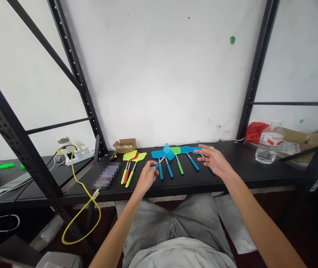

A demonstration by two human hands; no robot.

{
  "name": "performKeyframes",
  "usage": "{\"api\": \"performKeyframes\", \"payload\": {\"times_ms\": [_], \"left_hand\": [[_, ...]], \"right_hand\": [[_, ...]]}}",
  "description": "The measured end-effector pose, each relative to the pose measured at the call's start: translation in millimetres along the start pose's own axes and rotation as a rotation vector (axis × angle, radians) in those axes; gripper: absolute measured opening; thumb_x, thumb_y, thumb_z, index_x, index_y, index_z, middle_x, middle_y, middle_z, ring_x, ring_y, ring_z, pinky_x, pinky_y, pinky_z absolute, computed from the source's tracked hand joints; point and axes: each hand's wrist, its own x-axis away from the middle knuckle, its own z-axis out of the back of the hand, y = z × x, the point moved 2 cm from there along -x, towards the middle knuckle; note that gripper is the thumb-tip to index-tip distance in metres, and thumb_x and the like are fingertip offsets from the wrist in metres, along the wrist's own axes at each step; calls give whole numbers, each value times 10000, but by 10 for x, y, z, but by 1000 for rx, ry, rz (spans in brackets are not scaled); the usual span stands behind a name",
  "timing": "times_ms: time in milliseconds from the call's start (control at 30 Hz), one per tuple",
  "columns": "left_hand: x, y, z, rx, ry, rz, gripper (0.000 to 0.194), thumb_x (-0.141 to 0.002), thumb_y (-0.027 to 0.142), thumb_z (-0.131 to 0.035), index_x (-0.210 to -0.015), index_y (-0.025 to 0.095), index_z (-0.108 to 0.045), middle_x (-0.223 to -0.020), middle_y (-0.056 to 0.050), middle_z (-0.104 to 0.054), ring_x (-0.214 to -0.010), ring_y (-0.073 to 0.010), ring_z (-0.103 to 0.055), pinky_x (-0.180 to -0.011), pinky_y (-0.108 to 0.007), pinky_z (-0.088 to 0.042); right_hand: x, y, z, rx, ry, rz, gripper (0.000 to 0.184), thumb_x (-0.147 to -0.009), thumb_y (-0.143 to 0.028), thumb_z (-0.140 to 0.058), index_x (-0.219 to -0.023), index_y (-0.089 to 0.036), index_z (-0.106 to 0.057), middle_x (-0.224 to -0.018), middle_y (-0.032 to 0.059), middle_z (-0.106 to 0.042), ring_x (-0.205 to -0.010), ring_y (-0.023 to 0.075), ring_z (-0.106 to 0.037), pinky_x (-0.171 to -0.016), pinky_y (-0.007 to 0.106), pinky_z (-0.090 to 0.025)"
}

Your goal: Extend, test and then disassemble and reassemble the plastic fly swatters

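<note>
My left hand (pixel 147 176) is closed round the blue handle of a blue fly swatter (pixel 169 152), its head raised and tilted to the right above the shelf. My right hand (pixel 214 160) hovers with fingers spread, holding nothing, and partly hides a blue swatter beneath it. Between my hands lie a green swatter (pixel 179 160) and several blue ones, one of them a blue swatter (pixel 190 156) left of my right hand. To the left of my left hand rest two yellow swatters, including a yellow swatter (pixel 135 167), with a red swatter (pixel 127 175) between them.
The black shelf (pixel 239 167) backs onto a white wall. At left are a small cardboard box (pixel 127 144), a blurred flat object (pixel 107 175), a power strip (pixel 80 156) and a looping yellow cable (pixel 100 216). A water bottle (pixel 269 143) stands at right, near a red bag (pixel 255 131).
</note>
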Motion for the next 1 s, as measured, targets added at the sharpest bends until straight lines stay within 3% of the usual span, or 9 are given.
{"api": "performKeyframes", "payload": {"times_ms": [233,333,433,600,767,933,1000], "left_hand": [[-21,-9,79,98,145,45,241,-782,316,-476,-1002,219,-503,-751,23,-566,-440,-73,-422,-399,-181,-255],[-24,-42,142,-102,169,16,238,-818,319,-447,-1009,212,-539,-841,-11,-593,-537,-99,-504,-476,-205,-343],[15,-37,150,-434,120,-22,258,-881,353,-404,-1017,224,-581,-881,-40,-628,-730,-172,-594,-638,-274,-424],[117,3,72,-904,-8,-82,302,-908,419,-415,-995,238,-640,-981,-87,-649,-958,-272,-591,-775,-347,-422],[161,27,28,-1034,-70,-145,272,-911,321,-407,-934,223,-660,-1060,-91,-659,-996,-269,-592,-818,-345,-427],[179,-1,-8,-1130,-61,-167,342,-904,344,-444,-1186,250,-611,-1208,-98,-639,-1094,-316,-574,-851,-399,-429],[187,-19,-29,-1164,-77,-169,350,-901,331,-447,-1201,252,-609,-1247,-96,-629,-1159,-326,-547,-880,-418,-423]], "right_hand": [[30,-11,-46,26,-7,-7,354,-811,-325,-659,-1149,-227,-620,-1180,103,-687,-723,175,-702,-474,220,-493],[29,3,-58,27,-16,-8,340,-812,-326,-665,-1135,-227,-627,-1177,100,-689,-710,162,-695,-475,210,-487],[27,22,-69,24,-35,-9,326,-820,-323,-664,-1130,-228,-634,-1176,100,-688,-710,158,-692,-487,209,-492],[10,49,-69,33,-51,-10,323,-819,-333,-665,-1124,-229,-646,-1169,99,-691,-709,164,-696,-485,216,-499],[-3,65,-64,49,-64,-2,321,-819,-352,-661,-1117,-233,-653,-1171,99,-690,-724,177,-700,-488,227,-508],[-1,79,-73,48,-65,-10,311,-821,-354,-666,-1104,-225,-664,-1167,102,-690,-713,166,-691,-484,216,-501],[3,83,-80,48,-73,-11,313,-822,-356,-669,-1106,-224,-666,-1170,102,-688,-716,162,-688,-490,210,-502]]}}
